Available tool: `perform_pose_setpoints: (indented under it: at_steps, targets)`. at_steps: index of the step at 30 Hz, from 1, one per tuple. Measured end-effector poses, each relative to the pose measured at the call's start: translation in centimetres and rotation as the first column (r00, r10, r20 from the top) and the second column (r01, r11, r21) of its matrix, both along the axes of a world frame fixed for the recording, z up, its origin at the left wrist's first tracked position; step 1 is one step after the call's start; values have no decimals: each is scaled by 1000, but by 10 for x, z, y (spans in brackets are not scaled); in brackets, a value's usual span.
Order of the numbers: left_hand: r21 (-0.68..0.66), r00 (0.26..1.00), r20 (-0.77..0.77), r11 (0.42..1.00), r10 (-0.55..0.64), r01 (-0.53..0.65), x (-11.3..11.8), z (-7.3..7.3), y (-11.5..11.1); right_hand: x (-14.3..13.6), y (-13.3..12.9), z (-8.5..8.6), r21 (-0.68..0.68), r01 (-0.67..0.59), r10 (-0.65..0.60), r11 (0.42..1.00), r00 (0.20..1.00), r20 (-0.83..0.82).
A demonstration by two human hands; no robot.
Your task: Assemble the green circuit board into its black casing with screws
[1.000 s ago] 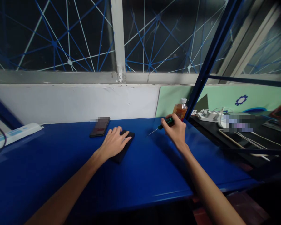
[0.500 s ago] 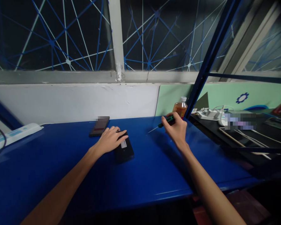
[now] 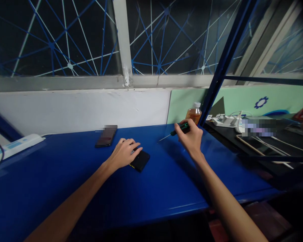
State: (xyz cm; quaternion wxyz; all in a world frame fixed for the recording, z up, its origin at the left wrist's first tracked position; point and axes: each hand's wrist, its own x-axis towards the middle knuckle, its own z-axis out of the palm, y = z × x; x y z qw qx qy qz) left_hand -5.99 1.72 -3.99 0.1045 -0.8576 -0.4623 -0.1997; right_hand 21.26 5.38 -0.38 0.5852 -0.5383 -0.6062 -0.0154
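My left hand [image 3: 125, 153] lies over a flat black rectangular device [image 3: 142, 160] on the blue table, with its fingers round the far part and the thumb across the top. A bit of yellow shows along the device's near left edge; the hand hides its far end. My right hand [image 3: 190, 134] is closed round the green and black handle of a screwdriver [image 3: 176, 131]. The thin shaft slants down to the left, its tip apart from the device. Left of my left hand lies a dark phone [image 3: 106, 136], partly blurred out.
Behind my right hand stands a bottle of amber liquid [image 3: 195, 112] with a white cap, near a blue metal post [image 3: 213, 90]. A white power strip [image 3: 17, 148] lies at the left. On the right, a black surface [image 3: 290, 143] holds cables and chargers. A person's hand shows at the right edge.
The black device has turned under my left hand, its near end swinging to the right; its white label is now mostly covered. My right hand and the screwdriver have hardly moved.
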Motion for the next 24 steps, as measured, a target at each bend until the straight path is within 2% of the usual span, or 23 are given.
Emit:
perform_pose_setpoints:
  at_steps: [4,6,8,11,14,17,24]
  targets:
    - [64,984,-44,983,173,-170,5,-1,-4,0,0,0,-2,-17,17,1000,1000,-19]
    - [61,978,-45,978,205,-202,8,1,-8,0,-1,0,-7,-48,48,999,998,-49]
    - [37,986,-9,985,168,-167,11,2,-11,-1,-1,-1,-21,-98,96,995,990,-100]
    - [-41,991,121,998,55,-51,15,4,-13,-4,-2,-1,-40,-195,183,980,962,-204]
    - [-88,962,272,996,-11,36,19,4,-12,-9,-3,-1,-42,-303,279,952,916,-287]
    - [-72,930,360,993,-65,98,22,3,-12,-16,-6,-2,-41,-391,355,920,870,-342]
    - [-48,879,460,986,-122,162,25,1,-13,-31,-14,-7,-59,-431,389,901,859,-331]
